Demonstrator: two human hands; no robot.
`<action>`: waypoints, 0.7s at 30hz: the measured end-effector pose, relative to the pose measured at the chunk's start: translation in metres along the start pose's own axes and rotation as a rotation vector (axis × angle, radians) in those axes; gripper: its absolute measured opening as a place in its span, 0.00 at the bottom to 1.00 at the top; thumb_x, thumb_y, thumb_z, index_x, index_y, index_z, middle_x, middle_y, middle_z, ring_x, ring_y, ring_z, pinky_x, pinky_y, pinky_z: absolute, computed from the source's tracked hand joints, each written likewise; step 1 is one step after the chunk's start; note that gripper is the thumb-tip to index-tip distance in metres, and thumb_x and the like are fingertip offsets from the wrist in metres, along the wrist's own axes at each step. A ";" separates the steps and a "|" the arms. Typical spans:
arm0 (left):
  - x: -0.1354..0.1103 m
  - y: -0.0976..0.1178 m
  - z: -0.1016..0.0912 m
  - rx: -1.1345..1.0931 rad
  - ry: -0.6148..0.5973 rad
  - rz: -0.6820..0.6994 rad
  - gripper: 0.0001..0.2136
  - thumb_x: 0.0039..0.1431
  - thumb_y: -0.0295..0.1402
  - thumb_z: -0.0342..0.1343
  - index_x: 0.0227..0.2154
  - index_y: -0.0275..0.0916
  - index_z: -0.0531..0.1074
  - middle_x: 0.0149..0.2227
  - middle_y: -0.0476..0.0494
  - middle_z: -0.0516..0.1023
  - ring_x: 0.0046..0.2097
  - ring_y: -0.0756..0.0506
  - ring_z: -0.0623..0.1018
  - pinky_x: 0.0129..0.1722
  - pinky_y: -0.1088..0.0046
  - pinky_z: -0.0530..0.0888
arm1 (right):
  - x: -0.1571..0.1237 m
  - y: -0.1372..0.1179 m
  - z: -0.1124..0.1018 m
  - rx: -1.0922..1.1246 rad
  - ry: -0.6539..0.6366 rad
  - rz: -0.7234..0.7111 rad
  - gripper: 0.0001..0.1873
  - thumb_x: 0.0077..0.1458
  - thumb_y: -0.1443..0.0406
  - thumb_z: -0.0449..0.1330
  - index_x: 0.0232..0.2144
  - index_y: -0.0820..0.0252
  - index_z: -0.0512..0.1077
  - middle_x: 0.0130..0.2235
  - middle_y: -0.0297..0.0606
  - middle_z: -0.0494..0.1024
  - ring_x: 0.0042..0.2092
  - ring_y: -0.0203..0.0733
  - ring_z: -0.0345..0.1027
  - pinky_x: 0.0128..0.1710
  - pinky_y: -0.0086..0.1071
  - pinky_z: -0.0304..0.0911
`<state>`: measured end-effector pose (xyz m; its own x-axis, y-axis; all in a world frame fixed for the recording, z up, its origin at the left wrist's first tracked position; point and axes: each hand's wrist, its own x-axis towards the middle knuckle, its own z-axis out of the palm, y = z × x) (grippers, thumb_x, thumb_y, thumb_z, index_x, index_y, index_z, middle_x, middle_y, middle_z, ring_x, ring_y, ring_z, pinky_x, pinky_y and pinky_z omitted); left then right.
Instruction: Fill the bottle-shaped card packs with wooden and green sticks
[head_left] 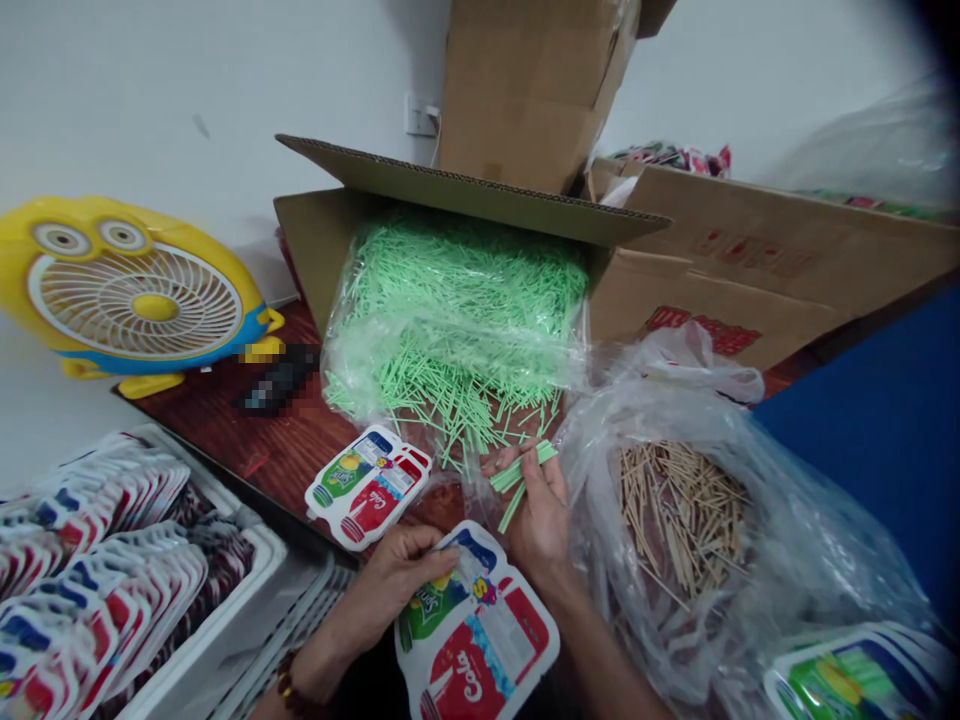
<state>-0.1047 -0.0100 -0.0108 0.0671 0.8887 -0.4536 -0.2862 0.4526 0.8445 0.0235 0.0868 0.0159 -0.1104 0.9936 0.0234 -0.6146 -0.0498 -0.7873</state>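
Note:
My left hand (401, 575) pinches the upper left edge of a bottle-shaped package (480, 640) printed with Sprite and Cola labels. In my right hand (544, 510) is a small bunch of thin green sticks (521, 472), gripped between thumb and fingers. Just beyond it, many more green sticks (457, 330) spill from a clear plastic bag inside an open cardboard box (465, 195). Another such package (369, 485) lies on the dark wooden table (285, 440), left of the loose sticks.
A clear bag (795, 500) of brown sticks (682, 515) lies at right, with more packages (862, 670) at the lower right corner. At left, a white crate (225, 600) holds rows of packages below a yellow fan (150, 300). A carton (750, 270) stands behind.

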 end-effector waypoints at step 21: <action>0.011 -0.004 0.013 0.001 -0.140 0.008 0.15 0.52 0.44 0.61 0.26 0.34 0.78 0.22 0.48 0.75 0.22 0.53 0.66 0.24 0.79 0.61 | -0.003 -0.003 -0.008 -0.160 0.103 -0.089 0.04 0.58 0.58 0.53 0.34 0.49 0.62 0.27 0.26 0.70 0.29 0.39 0.71 0.33 0.35 0.65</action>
<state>-0.0907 -0.0010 -0.0160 0.1977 0.8936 -0.4029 -0.2861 0.4457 0.8482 0.0325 0.0847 0.0134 0.0239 0.9989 0.0409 -0.4853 0.0474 -0.8731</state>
